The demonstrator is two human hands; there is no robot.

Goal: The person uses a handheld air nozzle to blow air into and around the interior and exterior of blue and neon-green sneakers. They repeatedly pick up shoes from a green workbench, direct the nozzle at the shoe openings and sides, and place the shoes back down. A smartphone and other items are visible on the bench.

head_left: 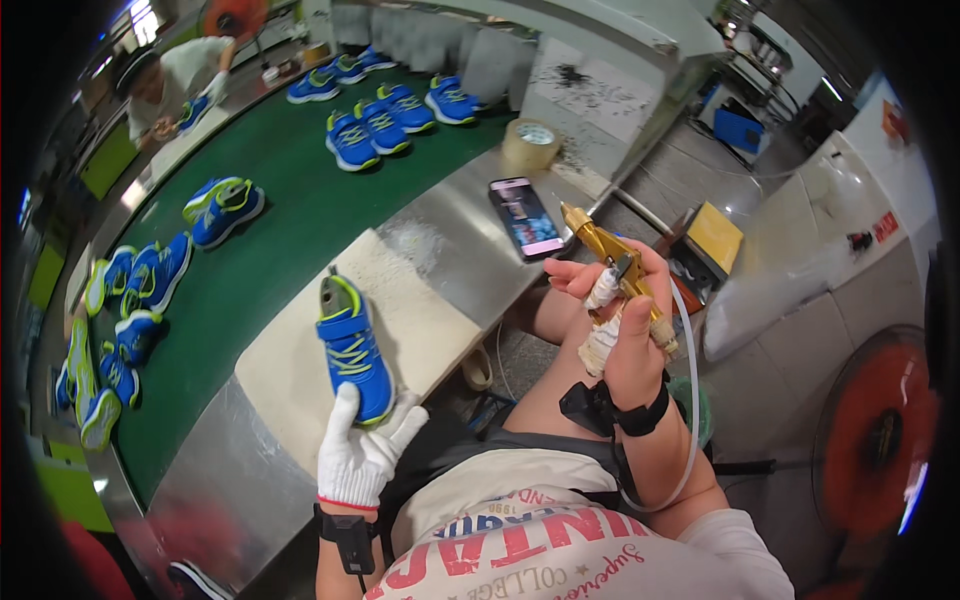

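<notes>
My left hand (362,455), in a white knit glove, grips the toe end of a blue sports shoe (352,350), thumb on top and fingers at its side. The shoe has lime trim, lime laces and a strap. It is over a cream pad (270,375), its heel pointing away from me. A grey piece shows inside its opening. In my bare right hand (635,350), over my lap, is a brass-coloured spray gun (610,245), its nozzle pointing up and left. White wrapping covers parts of some fingers, and a clear hose (693,400) runs from the gun.
Several blue shoes (380,125) stand on the green belt (285,200). A phone (527,218) and a tape roll (530,143) lie on the metal edge. A person (170,90) works across the belt. An orange fan (880,440) stands at my right, near a yellow box (712,238).
</notes>
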